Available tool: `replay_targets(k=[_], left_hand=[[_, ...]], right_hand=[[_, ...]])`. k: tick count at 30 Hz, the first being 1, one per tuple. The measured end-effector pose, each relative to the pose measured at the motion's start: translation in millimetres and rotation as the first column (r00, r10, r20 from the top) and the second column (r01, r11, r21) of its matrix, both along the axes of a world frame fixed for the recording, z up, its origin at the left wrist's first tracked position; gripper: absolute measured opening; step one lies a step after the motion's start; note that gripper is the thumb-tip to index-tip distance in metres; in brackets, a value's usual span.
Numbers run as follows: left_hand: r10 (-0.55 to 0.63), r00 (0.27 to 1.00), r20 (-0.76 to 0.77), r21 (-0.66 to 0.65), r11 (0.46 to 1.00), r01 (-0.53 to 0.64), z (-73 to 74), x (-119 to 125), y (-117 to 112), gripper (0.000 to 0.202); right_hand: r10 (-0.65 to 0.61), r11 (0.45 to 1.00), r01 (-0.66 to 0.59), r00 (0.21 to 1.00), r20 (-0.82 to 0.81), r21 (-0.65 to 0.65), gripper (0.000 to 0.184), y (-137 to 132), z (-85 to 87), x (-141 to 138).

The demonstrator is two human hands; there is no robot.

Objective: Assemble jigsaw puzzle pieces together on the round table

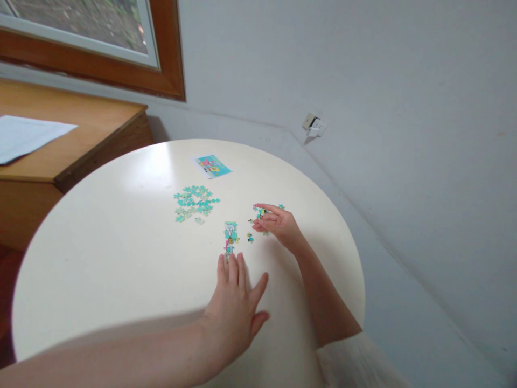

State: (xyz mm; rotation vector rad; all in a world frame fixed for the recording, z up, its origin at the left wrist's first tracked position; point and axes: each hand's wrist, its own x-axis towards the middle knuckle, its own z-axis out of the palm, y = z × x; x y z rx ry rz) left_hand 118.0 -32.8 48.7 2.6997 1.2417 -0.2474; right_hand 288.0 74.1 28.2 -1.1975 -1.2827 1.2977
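Observation:
A narrow joined strip of jigsaw puzzle, showing a cartoon figure on turquoise, lies on the round white table. My left hand rests with fingers stretched and spread, its fingertips at the strip's lower end and covering part of it. Over a small group of mixed-colour puzzle pieces hovers my right hand, fingers extended and nothing visible in them; it hides some of those pieces. One loose puzzle piece sits between the strip and this hand.
Mostly turquoise puzzle pieces form a pile left of the strip. Behind it lies a colourful picture card. The round table stands near a wall with a socket. A wooden desk holding papers is at left.

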Motion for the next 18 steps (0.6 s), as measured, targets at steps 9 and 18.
replay_targets(k=[9, 18], left_hand=[[0.004, 1.0, -0.02, -0.024, 1.0, -0.005, 2.0, -0.7, -2.7, 0.059], [0.008, 1.0, -0.022, -0.018, 1.0, -0.008, 0.6, 0.4, -0.5, 0.059]], right_hand=[[0.002, 1.0, -0.003, 1.0, 0.024, 0.03, 0.061, -0.9, 0.4, -0.6], [-0.012, 0.999, 0.01, 0.999, 0.043, 0.045, 0.053, -1.7, 4.0, -1.6]])
